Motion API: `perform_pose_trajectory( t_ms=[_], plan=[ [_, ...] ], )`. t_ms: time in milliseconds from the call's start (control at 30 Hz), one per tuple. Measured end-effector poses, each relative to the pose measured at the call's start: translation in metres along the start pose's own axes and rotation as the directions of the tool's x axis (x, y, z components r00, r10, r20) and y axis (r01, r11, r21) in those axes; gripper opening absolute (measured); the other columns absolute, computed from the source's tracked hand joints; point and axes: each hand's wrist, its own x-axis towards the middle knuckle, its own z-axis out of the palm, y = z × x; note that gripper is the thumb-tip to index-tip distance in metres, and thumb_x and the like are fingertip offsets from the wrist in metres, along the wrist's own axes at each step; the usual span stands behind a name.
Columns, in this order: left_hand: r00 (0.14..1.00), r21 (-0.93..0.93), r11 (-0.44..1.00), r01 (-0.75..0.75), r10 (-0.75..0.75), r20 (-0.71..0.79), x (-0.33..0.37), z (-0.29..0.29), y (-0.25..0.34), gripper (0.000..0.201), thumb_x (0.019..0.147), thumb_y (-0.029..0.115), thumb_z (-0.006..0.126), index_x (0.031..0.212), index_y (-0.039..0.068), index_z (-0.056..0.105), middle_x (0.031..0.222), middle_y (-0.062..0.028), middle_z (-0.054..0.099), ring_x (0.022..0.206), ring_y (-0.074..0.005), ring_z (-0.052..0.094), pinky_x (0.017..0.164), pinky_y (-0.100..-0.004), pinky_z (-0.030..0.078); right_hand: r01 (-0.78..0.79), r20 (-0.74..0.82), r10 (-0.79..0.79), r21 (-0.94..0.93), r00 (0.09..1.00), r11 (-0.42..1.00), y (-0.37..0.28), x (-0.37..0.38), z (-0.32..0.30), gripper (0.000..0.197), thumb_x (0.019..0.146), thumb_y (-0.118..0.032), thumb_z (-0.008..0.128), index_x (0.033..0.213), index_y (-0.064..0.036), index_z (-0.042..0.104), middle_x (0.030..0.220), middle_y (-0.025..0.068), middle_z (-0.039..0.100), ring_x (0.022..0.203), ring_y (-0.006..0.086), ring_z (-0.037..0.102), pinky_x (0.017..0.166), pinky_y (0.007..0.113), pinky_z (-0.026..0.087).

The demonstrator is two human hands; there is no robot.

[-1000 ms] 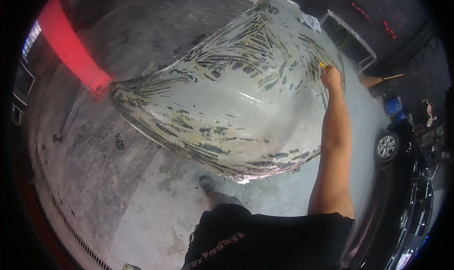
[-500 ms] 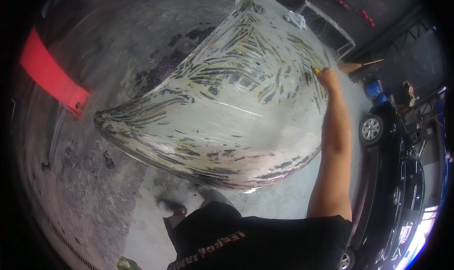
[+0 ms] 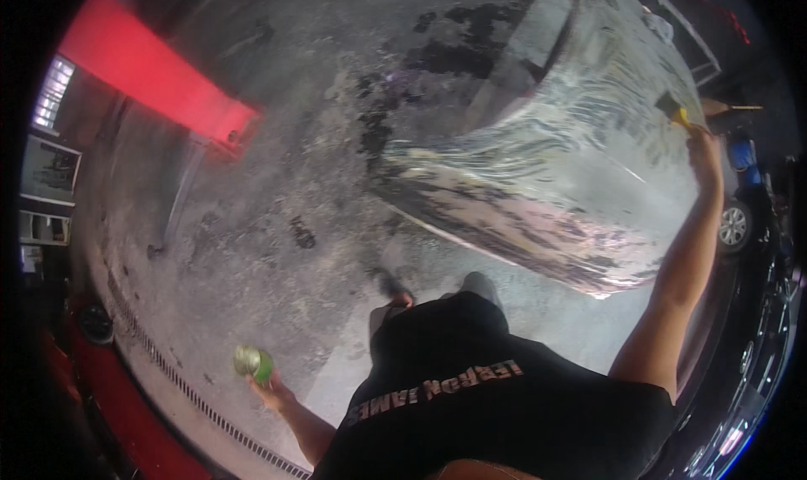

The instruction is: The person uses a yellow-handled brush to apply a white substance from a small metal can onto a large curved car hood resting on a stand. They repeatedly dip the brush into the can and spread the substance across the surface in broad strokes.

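Over the far right part of a large grey, dark-streaked curved car panel (image 3: pixel 588 203), my right hand (image 3: pixel 704 144) is closed around a yellow-handled tool (image 3: pixel 683 118). Its flat, squarish dark end lies at the panel's surface; whether it is a brush or a scraper is hard to tell. Low on the left, away from the panel, my left hand (image 3: pixel 271 391) grips a round green can (image 3: pixel 264 367) with a pale, shiny top side. The fingers are partly hidden by the can.
A red panel (image 3: pixel 151 68) stands on a metal stand (image 3: pixel 178 198) at the left. A black car (image 3: pixel 731 312) is close on the right, with a blue container (image 3: pixel 743 156) and a broom (image 3: pixel 714 108) beyond. A drain grate (image 3: pixel 202 400) runs along the floor near a red car (image 3: pixel 84 387).
The view has swung left, so the panel sits farther right. My left hand and the can have come fully into view. My right hand still holds the yellow-handled tool, its dark end now visible.
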Motion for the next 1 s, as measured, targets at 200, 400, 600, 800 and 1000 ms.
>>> perform_pose_trajectory(
  t_ms=[200, 400, 600, 800, 1000],
  plan=[
    [0.999, 0.120, 0.993, 0.011, -0.016, 0.039, 0.102, 0.190, 0.097, 0.072, 0.099, 0.046, 0.064, 0.151, 0.002, 0.040, 0.151, -0.0121, 0.045, 0.136, -0.0281, 0.048, 0.107, -0.0447, 0.049, -0.188, -0.117, 0.229, 0.284, 0.966, 0.940, -0.026, -0.027, 0.021, 0.015, 0.100, -0.027, 0.056, 0.094, -0.0139, 0.059, 0.066, -0.0058, 0.050, 0.046, 0.0034, 0.037, 0.040, 0.022, 0.028],
    [0.877, 0.106, 0.994, 0.000, -0.051, 0.477, 0.201, 0.388, 0.096, 0.069, 0.100, 0.044, 0.063, 0.149, 0.000, 0.041, 0.147, -0.0146, 0.045, 0.134, -0.0301, 0.048, 0.109, -0.0455, 0.048, -0.152, -0.232, 0.272, 0.431, 0.934, 0.890, -0.039, -0.072, 0.061, 0.015, 0.102, -0.026, 0.056, 0.092, -0.0143, 0.057, 0.066, -0.0052, 0.051, 0.046, 0.0040, 0.038, 0.041, 0.021, 0.030],
    [0.757, 0.208, 0.976, 0.067, -0.186, 0.627, 0.262, 0.565, 0.045, 0.064, 0.101, 0.045, 0.062, 0.143, -0.001, 0.046, 0.144, -0.0152, 0.047, 0.132, -0.0284, 0.050, 0.115, -0.0487, 0.044, -0.222, -0.483, 0.324, 0.257, 0.814, 0.940, -0.115, -0.153, 0.138, 0.034, 0.100, -0.029, 0.061, 0.125, -0.0066, 0.069, 0.070, -0.0077, 0.050, 0.051, 0.0026, 0.036, 0.046, 0.022, 0.027],
    [0.514, 0.320, 0.939, 0.126, -0.338, 0.789, 0.299, 0.667, 0.012, 0.066, 0.097, 0.046, 0.066, 0.145, 0.004, 0.047, 0.141, -0.0124, 0.050, 0.131, -0.0275, 0.051, 0.112, -0.0499, 0.047, -0.387, -0.383, 0.402, 0.119, 0.832, 0.914, -0.196, -0.248, 0.210, 0.033, 0.101, -0.025, 0.061, 0.125, -0.0056, 0.072, 0.071, -0.0071, 0.051, 0.057, 0.0024, 0.040, 0.051, 0.022, 0.030],
    [0.429, 0.453, 0.872, 0.185, -0.486, 0.761, 0.307, 0.762, -0.026, 0.073, 0.095, 0.049, 0.068, 0.146, 0.003, 0.044, 0.141, -0.0137, 0.048, 0.129, -0.0288, 0.052, 0.113, -0.0493, 0.046, -0.417, -0.382, 0.334, -0.157, 0.862, 0.895, -0.286, -0.313, 0.297, 0.030, 0.096, -0.019, 0.066, 0.120, -0.0026, 0.073, 0.076, 0.0104, 0.069, 0.071, 0.0140, 0.062, 0.067, 0.032, 0.049]
  ],
)
